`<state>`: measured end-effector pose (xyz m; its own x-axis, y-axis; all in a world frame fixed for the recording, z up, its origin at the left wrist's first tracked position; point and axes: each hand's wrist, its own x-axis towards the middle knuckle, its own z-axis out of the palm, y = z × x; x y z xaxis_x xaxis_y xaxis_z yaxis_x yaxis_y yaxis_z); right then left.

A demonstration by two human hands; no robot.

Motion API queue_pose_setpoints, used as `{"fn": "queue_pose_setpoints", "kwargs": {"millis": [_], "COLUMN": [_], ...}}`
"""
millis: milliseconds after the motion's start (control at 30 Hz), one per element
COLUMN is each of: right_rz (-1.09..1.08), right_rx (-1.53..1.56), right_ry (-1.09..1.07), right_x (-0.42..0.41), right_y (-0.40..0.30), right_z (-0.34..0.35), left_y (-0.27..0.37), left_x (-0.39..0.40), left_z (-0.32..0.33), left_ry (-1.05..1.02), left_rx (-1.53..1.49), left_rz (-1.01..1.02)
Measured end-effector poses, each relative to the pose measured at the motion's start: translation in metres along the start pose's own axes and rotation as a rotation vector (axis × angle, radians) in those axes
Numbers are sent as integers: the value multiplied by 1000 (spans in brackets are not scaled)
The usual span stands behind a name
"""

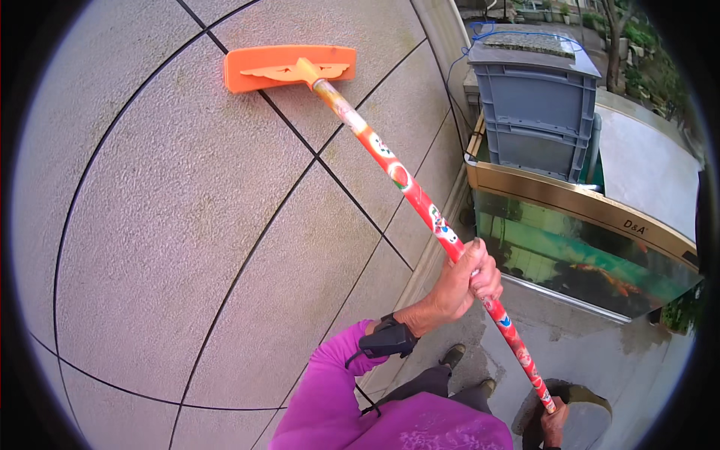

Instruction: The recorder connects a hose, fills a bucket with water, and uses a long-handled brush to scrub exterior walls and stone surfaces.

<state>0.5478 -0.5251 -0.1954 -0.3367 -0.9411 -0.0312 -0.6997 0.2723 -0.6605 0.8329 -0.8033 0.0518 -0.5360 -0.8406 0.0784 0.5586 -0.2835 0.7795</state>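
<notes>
My left hand [472,275] is closed around the middle of a red patterned pole [413,197]. Lower down, near the bottom right, my right hand [554,422] grips the pole's end. At the far end, an orange plastic broom or brush head [289,68] lies against a rough grey wall [225,185] divided by black joint lines. The pole slants from the upper left to the lower right. The underside of the head is hidden. A black device [388,339] is strapped to my left wrist over a purple sleeve.
On the right stands a glass fish tank [579,242] with orange fish. Grey plastic crates [537,101] are stacked above it under a flat lid, with a blue cord [529,34] across. A round container [588,419], partly hidden, is beside my right hand on the wet concrete floor [568,337].
</notes>
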Motion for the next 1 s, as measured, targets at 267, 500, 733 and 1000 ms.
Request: {"fn": "queue_pose_setpoints", "kwargs": {"millis": [267, 500, 733, 1000], "right_rz": [-18, 2, 77, 360], "right_rx": [-220, -156, -396, -481], "right_ry": [143, 42, 44, -428], "right_x": [21, 28, -32, -167], "right_y": [83, 53, 94, 115], "right_z": [-1, -4, -60, -59], "left_y": [-7, 1, -81, -179], "left_x": [-22, -24, -70, -82], "left_z": [27, 21, 10, -64], "left_ry": [-55, -122, -35, 357], "left_rx": [-11, 3, -123, -330], "left_rz": [49, 46, -74, -468]}}
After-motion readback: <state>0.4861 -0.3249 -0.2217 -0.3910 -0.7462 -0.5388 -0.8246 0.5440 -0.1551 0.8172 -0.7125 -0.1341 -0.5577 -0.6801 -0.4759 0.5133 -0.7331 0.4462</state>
